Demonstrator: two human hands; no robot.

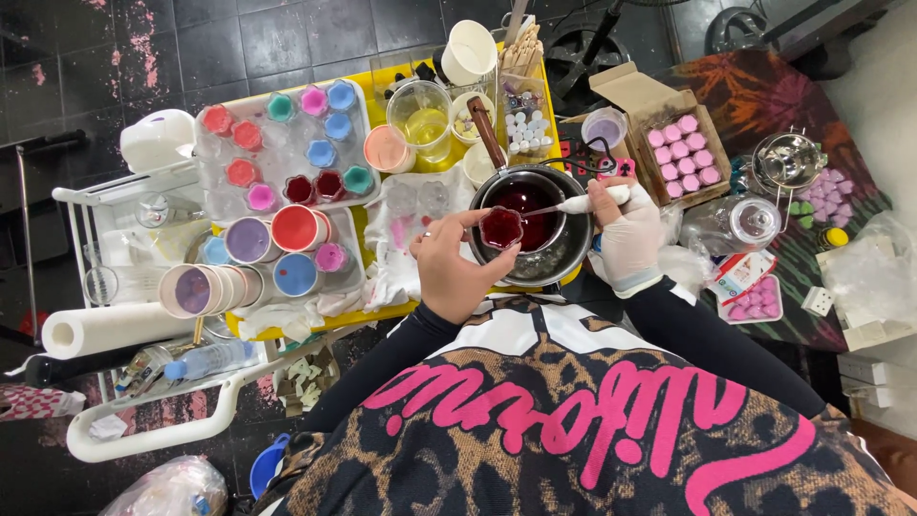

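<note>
From the head camera, the only view I have, I see my left hand (457, 268), bare, pinched shut around a small flower-shaped cup (501, 228) filled with dark red liquid. The cup hangs over the near rim of the metal saucepan (564, 250), which holds more of the same red liquid and sits at the front edge of the yellow table (374, 229). My right hand (629, 237), in a white glove, is closed on the white handle of a spoon (573, 204) whose bowl reaches into the pan just beside the cup.

The cup looks brim-full and my fingertips only hold it at the rim, so any tilt would, I judge, spill red liquid onto my fingers or onto the white cloth (401, 239) lying just left of the pan. If that liquid is hot, my ungloved hand is the one exposed. The spoon could also drip across the pan's edge as it lifts.

The pan's wooden handle (485, 131) juts back toward a clear cup of yellow liquid (426, 122); a knock there could upset both. To the left, the open cups of coloured mix on the clear tray (287, 143) stand close together, so a stray splash would spoil them.
</note>
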